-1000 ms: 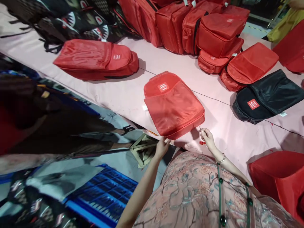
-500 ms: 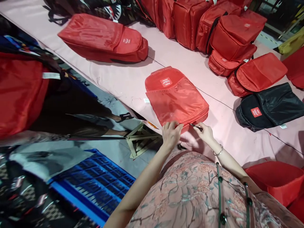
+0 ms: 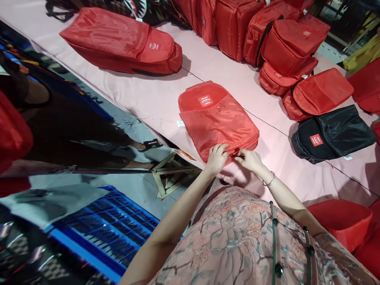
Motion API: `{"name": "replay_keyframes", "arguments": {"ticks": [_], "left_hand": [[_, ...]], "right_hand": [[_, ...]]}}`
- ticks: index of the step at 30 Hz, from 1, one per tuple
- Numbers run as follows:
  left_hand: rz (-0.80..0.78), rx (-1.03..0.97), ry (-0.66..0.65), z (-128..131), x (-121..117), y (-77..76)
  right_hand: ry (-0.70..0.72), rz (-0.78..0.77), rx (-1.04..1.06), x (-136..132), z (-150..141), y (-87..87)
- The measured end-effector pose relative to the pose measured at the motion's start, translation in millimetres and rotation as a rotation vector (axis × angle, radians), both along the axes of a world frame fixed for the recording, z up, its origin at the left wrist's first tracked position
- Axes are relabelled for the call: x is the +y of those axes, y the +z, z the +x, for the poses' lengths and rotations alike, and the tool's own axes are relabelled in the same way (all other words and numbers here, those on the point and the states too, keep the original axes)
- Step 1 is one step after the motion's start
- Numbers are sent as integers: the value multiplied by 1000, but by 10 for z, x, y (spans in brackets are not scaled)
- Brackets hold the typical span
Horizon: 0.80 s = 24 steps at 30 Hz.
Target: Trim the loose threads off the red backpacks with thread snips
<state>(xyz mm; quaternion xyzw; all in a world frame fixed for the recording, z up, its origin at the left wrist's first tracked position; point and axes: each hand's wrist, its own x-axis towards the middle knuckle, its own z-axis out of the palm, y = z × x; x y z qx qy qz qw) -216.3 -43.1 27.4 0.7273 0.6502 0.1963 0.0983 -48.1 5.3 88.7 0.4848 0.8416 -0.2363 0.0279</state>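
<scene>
A red backpack [image 3: 219, 122] with a square logo patch lies flat on the pink-covered table in front of me. My left hand [image 3: 217, 158] is closed on its near edge, fingers on top of the fabric. My right hand [image 3: 251, 161], with a bracelet on its wrist, is closed around small dark thread snips [image 3: 238, 156]. The snips' tip points at the backpack's near seam, close to my left fingers. Whether the blades touch a thread is too small to tell. A white tag [image 3: 181, 124] sticks out from the backpack's left side.
Another red backpack [image 3: 124, 43] lies farther left on the table [image 3: 142, 95]. Several red bags stand at the back right, near a black backpack [image 3: 332, 134]. A blue plastic crate [image 3: 101, 233] is on the floor at lower left. A person's legs [image 3: 89, 130] show at left.
My right hand with the snips has come a little left and closer to my left hand. My left fingers have shifted slightly up over the edge. The red item at far left has moved outward.
</scene>
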Motion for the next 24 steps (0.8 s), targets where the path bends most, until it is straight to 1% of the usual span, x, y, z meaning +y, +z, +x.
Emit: {"name": "replay_keyframes", "arguments": {"ticks": [6,10,12,14,16,18,19,20,22,24], "left_hand": [[76,7,11,28,-2,-50],[119,-20,5,54,4,-85],[140,-58,19,58,12,-81],[187,-129,58,58,-4,-49],[247,-257,140,62,-68,-1],[254,-448,224,91,-184,40],[206,-569,249,119,-253,47],[116,-710,271,157,-322,43],[-174,-1049,354,255,-429,1],[-461,-1420,520,357,-468,-68]], "right_hand": [[62,-23,-64,51,-109,104],[84,-15,-67,73,-142,121],[78,-29,-25,105,-132,90],[43,-62,49,146,-91,23],[-26,-120,176,184,-13,-75],[-102,-187,353,214,92,-189],[-133,-230,437,226,148,-243],[-156,-279,506,237,201,-292],[-180,-387,583,257,291,-366],[-189,-476,587,282,343,-407]]}}
